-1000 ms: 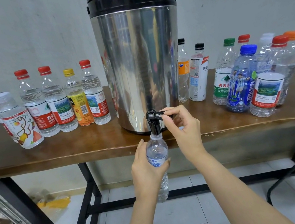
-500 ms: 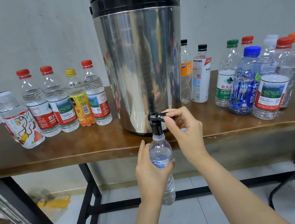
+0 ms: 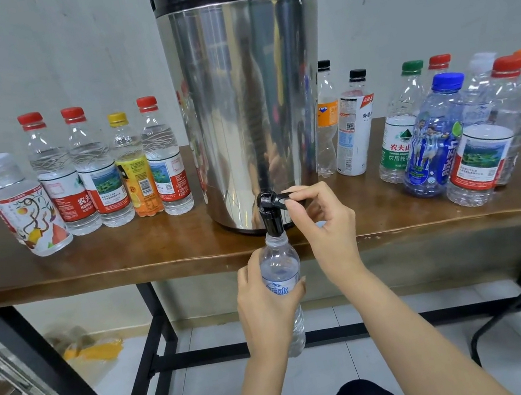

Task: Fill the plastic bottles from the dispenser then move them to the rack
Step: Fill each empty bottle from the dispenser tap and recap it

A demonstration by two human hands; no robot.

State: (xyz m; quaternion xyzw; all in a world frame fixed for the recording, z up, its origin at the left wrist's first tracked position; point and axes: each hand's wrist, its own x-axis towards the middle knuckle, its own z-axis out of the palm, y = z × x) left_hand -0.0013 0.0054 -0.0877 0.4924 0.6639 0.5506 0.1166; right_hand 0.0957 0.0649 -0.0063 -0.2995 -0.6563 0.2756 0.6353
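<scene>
Now we see our left grip (image 3: 266, 307) wrapped round a clear, ribbed plastic bottle (image 3: 279, 262), held upright below the edge of the brown wooden bench (image 3: 89, 262), its open neck right under the black spout (image 3: 270, 221). Our right grip (image 3: 325, 226) pinches the thin black lever (image 3: 281, 197) of the tall, mirror-bright steel dispenser (image 3: 254, 111). Capped bottles (image 3: 95, 177) stand alongside.

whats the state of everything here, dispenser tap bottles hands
dispenser: upright on the table, black lid on
tap lever: pinched by thumb and finger
held bottle: uncapped, upright, mouth right under the spout, fill level unclear
left hand: grip wrapped round the held bottle
right hand: pinching the tap lever
left bottles: capped, standing
right bottles: capped, standing
</scene>
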